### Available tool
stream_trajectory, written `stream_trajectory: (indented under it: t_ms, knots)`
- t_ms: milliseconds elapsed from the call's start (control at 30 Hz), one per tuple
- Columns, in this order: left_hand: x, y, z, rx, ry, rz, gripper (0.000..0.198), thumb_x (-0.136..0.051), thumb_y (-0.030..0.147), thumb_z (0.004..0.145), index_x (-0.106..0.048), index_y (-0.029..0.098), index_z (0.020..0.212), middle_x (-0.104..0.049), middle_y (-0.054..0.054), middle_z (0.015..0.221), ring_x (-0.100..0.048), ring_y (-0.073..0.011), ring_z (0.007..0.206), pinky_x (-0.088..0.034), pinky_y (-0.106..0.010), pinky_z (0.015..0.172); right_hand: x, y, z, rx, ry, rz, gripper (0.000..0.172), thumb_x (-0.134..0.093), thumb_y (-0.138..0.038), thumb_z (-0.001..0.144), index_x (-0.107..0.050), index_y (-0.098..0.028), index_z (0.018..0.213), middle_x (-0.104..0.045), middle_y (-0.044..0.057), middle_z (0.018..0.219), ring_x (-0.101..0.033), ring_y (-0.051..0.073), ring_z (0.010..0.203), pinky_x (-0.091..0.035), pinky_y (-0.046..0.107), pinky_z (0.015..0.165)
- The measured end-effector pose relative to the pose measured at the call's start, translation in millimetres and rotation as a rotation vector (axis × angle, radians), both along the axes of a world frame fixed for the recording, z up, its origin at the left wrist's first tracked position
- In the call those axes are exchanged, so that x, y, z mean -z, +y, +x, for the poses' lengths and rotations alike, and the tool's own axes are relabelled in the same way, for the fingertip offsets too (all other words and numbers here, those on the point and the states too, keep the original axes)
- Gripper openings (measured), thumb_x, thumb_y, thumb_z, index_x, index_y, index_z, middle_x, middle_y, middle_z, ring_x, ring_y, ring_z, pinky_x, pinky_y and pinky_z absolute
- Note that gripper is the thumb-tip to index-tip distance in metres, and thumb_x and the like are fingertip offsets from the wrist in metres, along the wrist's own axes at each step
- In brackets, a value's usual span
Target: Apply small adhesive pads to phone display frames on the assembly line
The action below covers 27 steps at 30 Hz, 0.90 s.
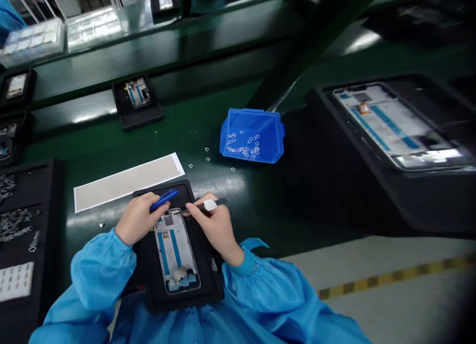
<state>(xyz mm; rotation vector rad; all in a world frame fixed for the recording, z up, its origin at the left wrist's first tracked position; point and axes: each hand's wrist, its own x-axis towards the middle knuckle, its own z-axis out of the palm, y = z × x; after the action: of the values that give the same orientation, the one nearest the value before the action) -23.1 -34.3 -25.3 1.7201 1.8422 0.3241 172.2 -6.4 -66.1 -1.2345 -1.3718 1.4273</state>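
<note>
A phone frame with blue strips lies in a black tray at the near edge of the green bench. My left hand is closed round a blue tool over the frame's top end. My right hand pinches black tweezers with a white band, their tip pointing left at the top of the frame. Both arms are in blue sleeves.
A blue bin with several small white parts stands behind, loose parts scattered before it. A beige strip lies left. Black trays with phone frames sit on the conveyor and at right. Parts trays line the left.
</note>
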Motion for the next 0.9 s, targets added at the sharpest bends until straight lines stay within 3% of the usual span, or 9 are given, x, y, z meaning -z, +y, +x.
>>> stream_trajectory:
  t_ms: [167, 367, 900]
  knots:
    - [10.6, 0.1, 2.8, 0.062, 0.013, -0.006, 0.026, -0.051, 0.034, 0.092, -0.073, 0.02, 0.09, -0.066, -0.003, 0.083, -0.064, -0.017, 0.076, -0.047, -0.027, 0.068, 2.6, 0.8, -5.1, -0.01, -0.108, 0.063, 0.024, -0.067, -0.039, 0.081, -0.057, -0.022, 0.068, -0.054, -0.003, 0.058, -0.057, 0.016, 0.052, -0.042, 0.028, 0.051]
    - [8.5, 4.2, 1.1, 0.058, -0.019, -0.03, 0.025, -0.052, 0.034, 0.092, -0.071, 0.019, 0.087, -0.065, -0.002, 0.08, -0.063, -0.0164, 0.074, -0.045, -0.027, 0.066, 0.7, 0.8, -3.7, -0.032, -0.171, 0.107, 0.023, -0.066, -0.038, 0.084, -0.06, -0.021, 0.069, -0.054, -0.003, 0.059, -0.049, 0.014, 0.05, -0.036, 0.028, 0.05]
    - [7.6, 4.3, 3.3, 0.044, -0.032, -0.048, 0.021, -0.054, 0.032, 0.089, -0.071, 0.019, 0.087, -0.065, -0.002, 0.083, -0.063, -0.0174, 0.075, -0.045, -0.028, 0.066, 0.2, 0.3, -3.1, -0.047, -0.211, 0.119, 0.024, -0.066, -0.037, 0.085, -0.06, -0.02, 0.069, -0.057, -0.002, 0.06, -0.052, 0.014, 0.052, -0.036, 0.027, 0.052]
